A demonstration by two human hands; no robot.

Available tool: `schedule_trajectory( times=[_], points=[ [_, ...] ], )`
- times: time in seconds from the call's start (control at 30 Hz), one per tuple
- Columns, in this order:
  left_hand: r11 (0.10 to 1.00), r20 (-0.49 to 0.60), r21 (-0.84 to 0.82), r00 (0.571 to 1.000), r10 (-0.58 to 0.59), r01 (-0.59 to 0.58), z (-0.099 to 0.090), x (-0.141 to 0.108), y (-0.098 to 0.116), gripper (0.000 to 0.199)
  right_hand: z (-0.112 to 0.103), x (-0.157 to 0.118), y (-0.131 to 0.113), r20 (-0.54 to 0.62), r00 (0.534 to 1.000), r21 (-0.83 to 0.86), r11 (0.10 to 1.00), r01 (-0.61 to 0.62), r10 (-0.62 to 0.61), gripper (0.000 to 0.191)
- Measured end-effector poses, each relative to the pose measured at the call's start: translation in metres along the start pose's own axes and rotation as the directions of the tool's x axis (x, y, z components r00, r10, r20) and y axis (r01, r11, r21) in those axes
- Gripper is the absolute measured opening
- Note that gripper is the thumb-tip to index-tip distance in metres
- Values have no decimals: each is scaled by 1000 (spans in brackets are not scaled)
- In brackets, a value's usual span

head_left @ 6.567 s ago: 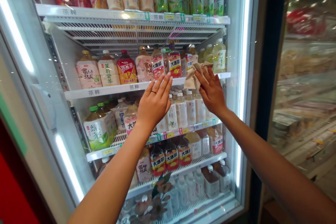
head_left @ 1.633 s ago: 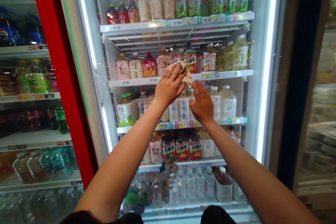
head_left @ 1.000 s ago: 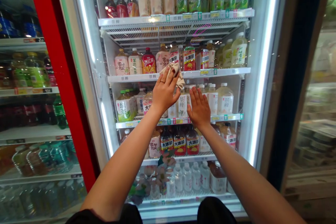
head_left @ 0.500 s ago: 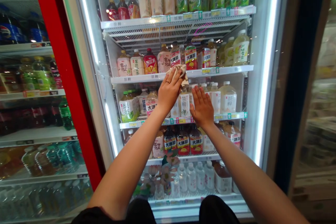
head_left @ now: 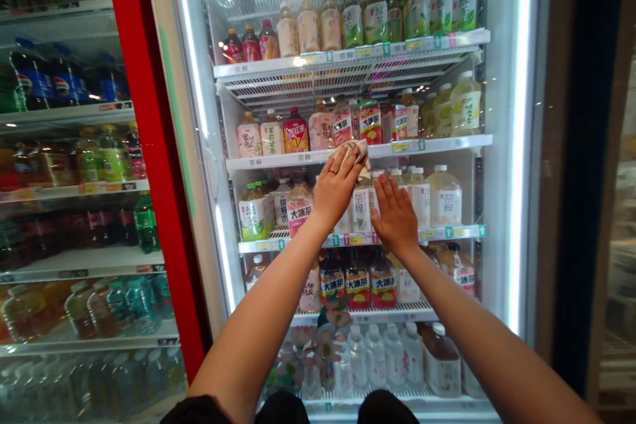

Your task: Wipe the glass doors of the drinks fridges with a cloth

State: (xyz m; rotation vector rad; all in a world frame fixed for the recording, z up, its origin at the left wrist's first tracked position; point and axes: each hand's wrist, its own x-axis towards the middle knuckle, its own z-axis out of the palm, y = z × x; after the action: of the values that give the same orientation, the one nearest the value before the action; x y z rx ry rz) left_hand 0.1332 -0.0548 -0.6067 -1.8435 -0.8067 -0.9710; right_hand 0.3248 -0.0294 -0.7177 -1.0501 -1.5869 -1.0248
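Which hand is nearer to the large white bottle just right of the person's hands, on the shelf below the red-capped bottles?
Right. The right hand is spread flat just left of the white bottle. The left hand, pressing a cloth, is farther away, on the right hand's far side.

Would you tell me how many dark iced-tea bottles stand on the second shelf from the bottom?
3: the left bottle, the middle bottle and the right bottle, side by side mid-shelf; more may be hidden behind.
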Motion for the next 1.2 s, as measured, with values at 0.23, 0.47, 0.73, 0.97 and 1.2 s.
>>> schedule_trajectory(
  times=[0.23,0.47,0.73,0.97,1.2],
  points=[
    [1000,-21,-29,1000,-4,3,-9,13,-15,54,-1,0,0,1,1000,-2,1000,1,-1,92],
    [1000,-29,8,1000,-5,5,-4,-7,-8,46,-1,0,-1,-12,1000,-8,1000,5,-5,90],
    [997,-75,10,994,-76,77,-12,-5,-23,46,0,0,1,7,1000,2,1000,3,-3,94],
    [998,-29,-8,998,-55,55,-8,-10,-17,49,0,0,0,-5,1000,2,1000,-7,7,94],
    [992,-93,-26,988,-127,125,-14,-12,-33,53,0,0,1,3,1000,3,1000,-2,2,93]
  ],
)
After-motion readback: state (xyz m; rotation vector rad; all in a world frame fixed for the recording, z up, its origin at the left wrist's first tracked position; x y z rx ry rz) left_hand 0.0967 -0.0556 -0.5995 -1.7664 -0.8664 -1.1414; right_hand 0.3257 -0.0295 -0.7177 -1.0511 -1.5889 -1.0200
